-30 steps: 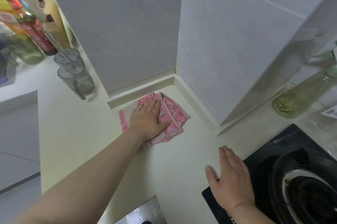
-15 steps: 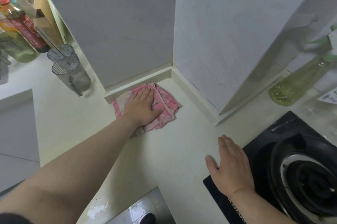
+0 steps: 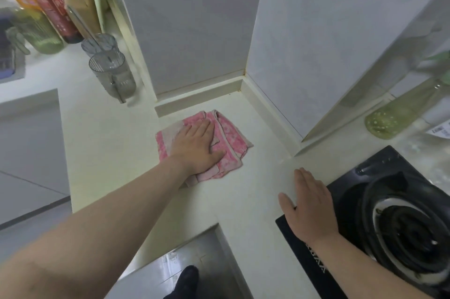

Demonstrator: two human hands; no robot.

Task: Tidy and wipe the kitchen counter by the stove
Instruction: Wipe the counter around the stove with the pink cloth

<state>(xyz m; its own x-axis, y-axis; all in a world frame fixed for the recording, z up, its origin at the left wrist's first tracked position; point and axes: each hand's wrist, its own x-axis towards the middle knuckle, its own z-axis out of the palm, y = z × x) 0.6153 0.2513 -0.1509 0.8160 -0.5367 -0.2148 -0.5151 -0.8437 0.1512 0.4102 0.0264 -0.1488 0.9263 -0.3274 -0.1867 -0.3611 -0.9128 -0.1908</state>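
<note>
wiping part way – left hand (image 3: pixel 194 148) flat, pressing pink cloth (image 3: pixel 229 143) on the counter (image 3: pixel 243 191) near the wall corner | right hand (image 3: pixel 309 203) flat and empty by the stove (image 3: pixel 389 213) | left to do – rest of the counter, I think

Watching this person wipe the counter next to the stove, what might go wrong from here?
A wide sweep of the pink cloth under the left hand toward the wall side might knock the clear plastic cups, which stand close by on the counter. The right hand lies flat partly on the black stove; if that surface is hot or greasy, that could hurt or slip. The pictures do not show either.
</note>
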